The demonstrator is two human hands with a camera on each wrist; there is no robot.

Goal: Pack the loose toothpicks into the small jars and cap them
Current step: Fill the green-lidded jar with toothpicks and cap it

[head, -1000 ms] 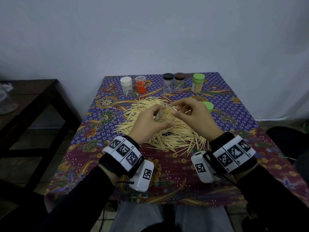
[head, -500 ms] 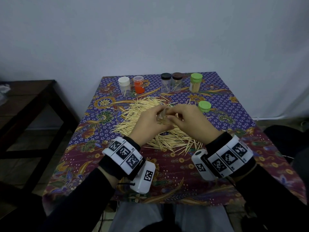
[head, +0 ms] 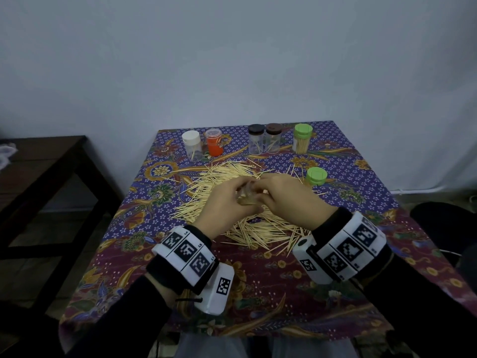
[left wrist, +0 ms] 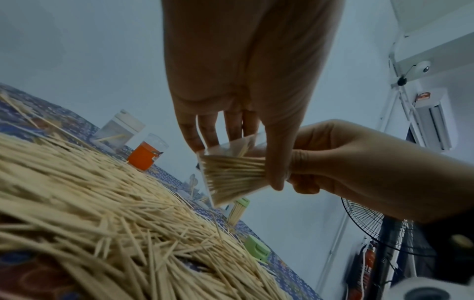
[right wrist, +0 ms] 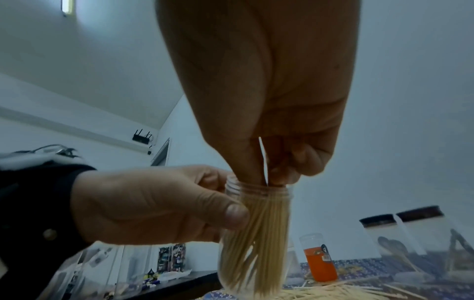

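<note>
A dark side table is seen at far left, beside the table with the patterned cloth. Along the far edge, left to right, five capped jars are stood: a white-capped jar, an orange jar, a black-capped jar, a brown-capped jar and a green-capped jar filled with picks. A loose green cap is lying nearer, to the right of the hands.

A wide pile of loose toothpicks is spread over the middle of the cloth, under and around both hands.

An uncapped clear jar is held above the pile. It is grasped by the left hand, thumb on the near wall and fingers curled round the far side. The jar is largely filled with toothpicks, packed lengthwise.

The right hand is placed at the jar's mouth, its fingertips bunched and reaching into the opening. One toothpick is pinched between them, its lower end at the rim. In the left wrist view the jar is seen tilted, mouth toward the right hand.
</note>
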